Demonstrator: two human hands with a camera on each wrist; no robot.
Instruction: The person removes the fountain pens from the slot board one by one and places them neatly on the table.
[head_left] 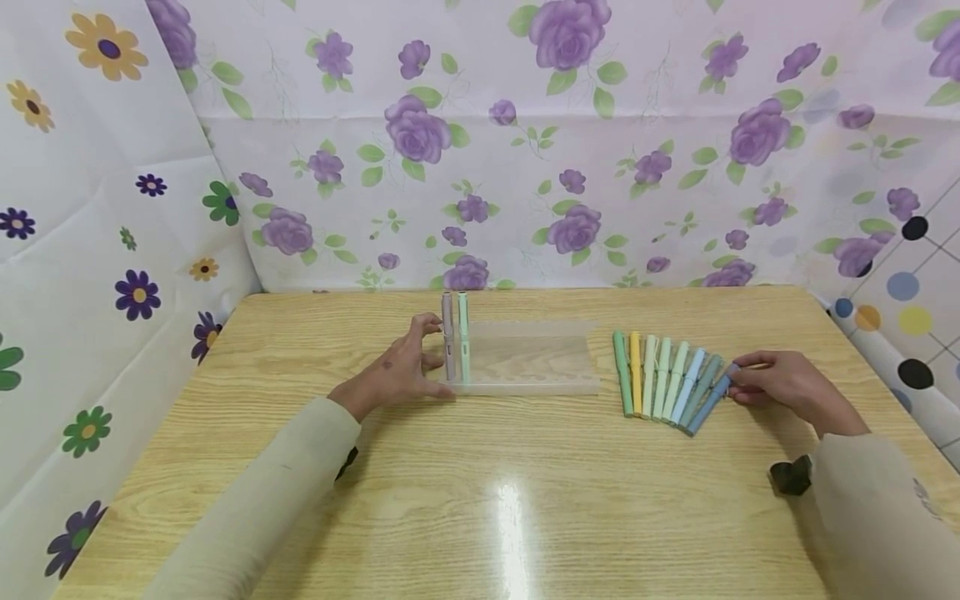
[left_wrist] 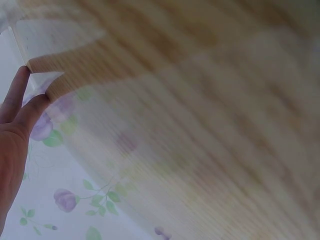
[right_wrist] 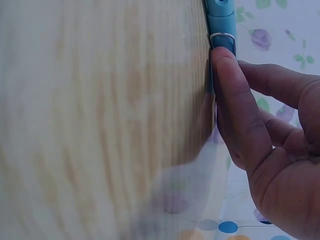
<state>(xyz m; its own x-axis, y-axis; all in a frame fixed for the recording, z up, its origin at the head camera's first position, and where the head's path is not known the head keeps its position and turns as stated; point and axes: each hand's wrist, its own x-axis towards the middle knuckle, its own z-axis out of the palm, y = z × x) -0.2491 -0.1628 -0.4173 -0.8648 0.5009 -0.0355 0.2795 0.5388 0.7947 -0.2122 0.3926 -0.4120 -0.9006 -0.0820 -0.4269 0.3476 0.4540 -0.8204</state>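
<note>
At the left end of a clear plastic tray [head_left: 532,388], my left hand [head_left: 405,367] holds it, thumb at the front corner and bent fingers by the back one. A mauve pen [head_left: 448,337] and a mint green pen [head_left: 463,337] lie side by side in the tray's left end. To the right, my right hand [head_left: 776,385] pinches a dark blue pen [head_left: 708,402] near its upper end. In the right wrist view, thumb and finger meet the blue pen [right_wrist: 221,22] just below its clip. In the left wrist view, two fingertips [left_wrist: 27,75] touch a tabletop-level edge.
Left of the blue pen, several capped pens fan out on the wooden table [head_left: 420,500], among them a green pen [head_left: 622,375], a yellow pen [head_left: 636,375] and a grey-blue pen [head_left: 701,390]. A flowered cloth [head_left: 480,167] hangs behind the table.
</note>
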